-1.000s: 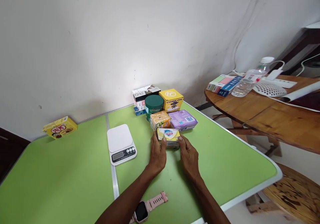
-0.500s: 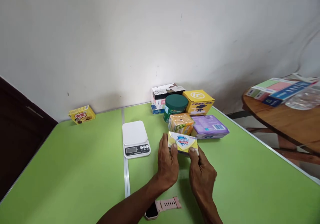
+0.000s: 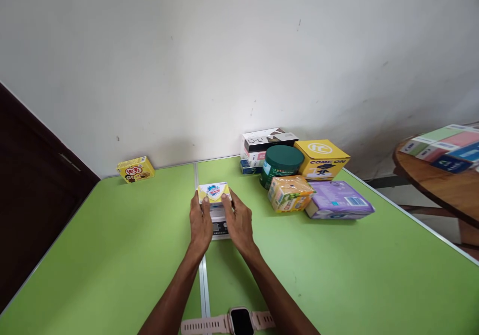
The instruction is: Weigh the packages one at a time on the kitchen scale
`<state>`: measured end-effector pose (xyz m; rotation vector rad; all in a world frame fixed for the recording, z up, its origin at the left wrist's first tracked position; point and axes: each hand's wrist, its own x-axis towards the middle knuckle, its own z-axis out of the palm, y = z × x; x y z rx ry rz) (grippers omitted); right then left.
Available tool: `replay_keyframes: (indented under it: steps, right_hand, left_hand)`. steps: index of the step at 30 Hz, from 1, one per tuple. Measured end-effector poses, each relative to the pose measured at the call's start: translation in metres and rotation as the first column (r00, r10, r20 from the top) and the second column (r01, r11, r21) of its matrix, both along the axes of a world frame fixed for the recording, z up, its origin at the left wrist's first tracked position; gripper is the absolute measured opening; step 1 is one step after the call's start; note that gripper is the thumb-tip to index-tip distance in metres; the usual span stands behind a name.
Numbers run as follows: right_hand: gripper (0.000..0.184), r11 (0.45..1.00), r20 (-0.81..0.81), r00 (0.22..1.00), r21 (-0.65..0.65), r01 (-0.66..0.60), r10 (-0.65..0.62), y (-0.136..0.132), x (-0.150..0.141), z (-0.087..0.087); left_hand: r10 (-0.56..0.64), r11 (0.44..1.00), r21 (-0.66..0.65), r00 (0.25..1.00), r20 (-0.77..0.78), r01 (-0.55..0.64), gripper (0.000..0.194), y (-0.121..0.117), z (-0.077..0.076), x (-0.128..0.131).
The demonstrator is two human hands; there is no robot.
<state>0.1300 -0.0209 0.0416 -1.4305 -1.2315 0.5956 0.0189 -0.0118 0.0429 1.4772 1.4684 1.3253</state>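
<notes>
A yellow and white Safeguard soap box [image 3: 214, 191] is gripped at its two ends, between my left hand [image 3: 201, 221] and my right hand [image 3: 238, 220]. Both thumbs press on its near edge. Directly below it is the white kitchen scale [image 3: 220, 236], mostly covered by the box and hands; part of its dark display panel shows between my wrists. Whether the box touches the scale's plate I cannot tell. A smartwatch [image 3: 241, 321] with a pink strap lies on the table near my forearms.
Right of my hands stand an orange-wrapped pack [image 3: 291, 193], a purple tissue pack [image 3: 340, 200], a green jar [image 3: 281, 165], a yellow box [image 3: 322, 159] and stacked cartons [image 3: 269, 140]. A small yellow box [image 3: 135, 170] sits far left by the wall. A round wooden table [image 3: 441, 185] is at right.
Both hands have carried the soap box leftward, from in front of the grouped packages to over the scale. The view has shifted slightly, showing more of the smartwatch.
</notes>
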Motion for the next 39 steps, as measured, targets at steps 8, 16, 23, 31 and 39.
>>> replay_keyframes:
  steps: [8, 16, 23, 31, 39]
  right_hand:
    - [0.068, 0.999, 0.019, 1.000, -0.050, -0.015, 0.016, 0.006, -0.003, -0.010]
    - [0.070, 0.998, -0.049, 0.998, -0.060, 0.028, -0.031, 0.016, 0.043, -0.027]
    - [0.081, 0.997, 0.071, 0.995, -0.001, 0.073, -0.072, 0.024, 0.065, -0.078]
    - [0.078, 0.997, 0.093, 0.993, -0.025, 0.068, -0.065, 0.027, 0.067, -0.084]
    - [0.075, 0.996, -0.228, 0.974, -0.084, -0.015, -0.005, 0.021, 0.071, -0.068]
  left_hand:
    - [0.004, 0.997, -0.074, 0.998, -0.057, -0.008, 0.063, 0.007, -0.005, -0.006]
    - [0.108, 0.976, -0.185, 0.994, -0.026, -0.111, 0.079, 0.018, -0.022, -0.056]
    - [0.257, 0.961, -0.089, 0.964, -0.067, -0.262, 0.071, 0.035, -0.063, -0.100]
    - [0.220, 0.972, -0.089, 0.975, -0.005, -0.220, 0.072, 0.035, -0.069, -0.100]
    - [0.093, 0.994, -0.066, 0.995, 0.039, -0.090, 0.076, 0.031, -0.064, -0.098]
